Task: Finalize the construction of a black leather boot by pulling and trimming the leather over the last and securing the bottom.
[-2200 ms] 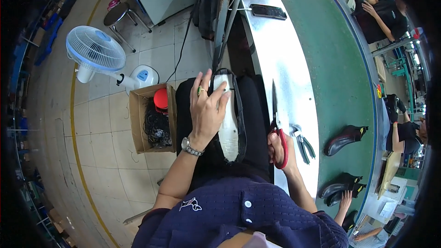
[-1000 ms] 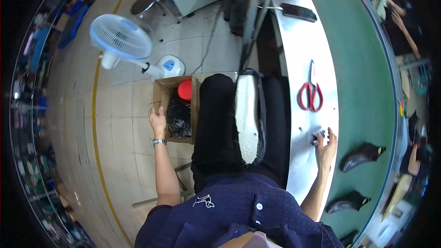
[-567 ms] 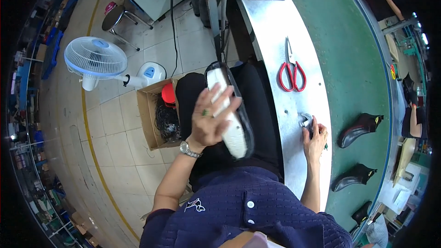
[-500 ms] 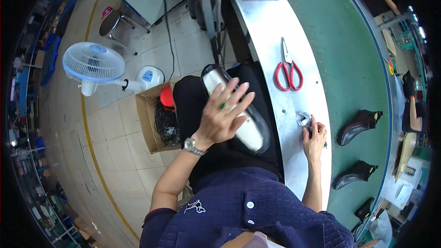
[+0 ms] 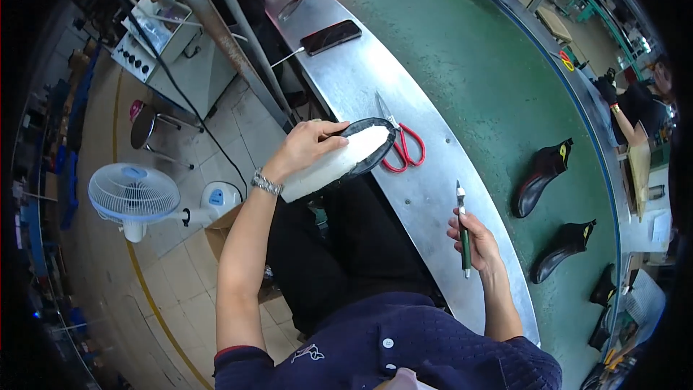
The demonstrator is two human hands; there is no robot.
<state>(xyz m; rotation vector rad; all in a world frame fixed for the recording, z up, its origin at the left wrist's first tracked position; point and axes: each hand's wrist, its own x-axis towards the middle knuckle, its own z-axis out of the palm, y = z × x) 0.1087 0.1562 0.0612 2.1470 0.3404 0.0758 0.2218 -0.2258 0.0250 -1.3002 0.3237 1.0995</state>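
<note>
My left hand [image 5: 307, 148] is closed on the edge of a black shoe [image 5: 374, 160] that has a pale white underside facing up. Its thumb and forefinger lie over that white surface, while the other fingers are mostly hidden. The shoe slants above my lap, and its rounded end overlaps red-handled scissors [image 5: 414, 150] on the metal bench. Over the bench on the right, my right hand [image 5: 482, 242] grips a slim green pen-like tool [image 5: 465, 245] with a silver collar. The tool's narrow dark tip points away from me, apart from the shoe.
A phone [image 5: 330, 37] with a white cable lies farther along the metal bench [image 5: 440, 195]. Black ankle boots [image 5: 541, 179] stand on the green surface to the right. A fan [image 5: 133, 191] is at the left, and a rusty post [image 5: 224, 43] rises ahead. Other people work nearby.
The shoe has come up from my lap, and my left hand has gone from spread over it to gripping its edge. My right hand has lifted the pen-like tool off the bench. The view has shifted.
</note>
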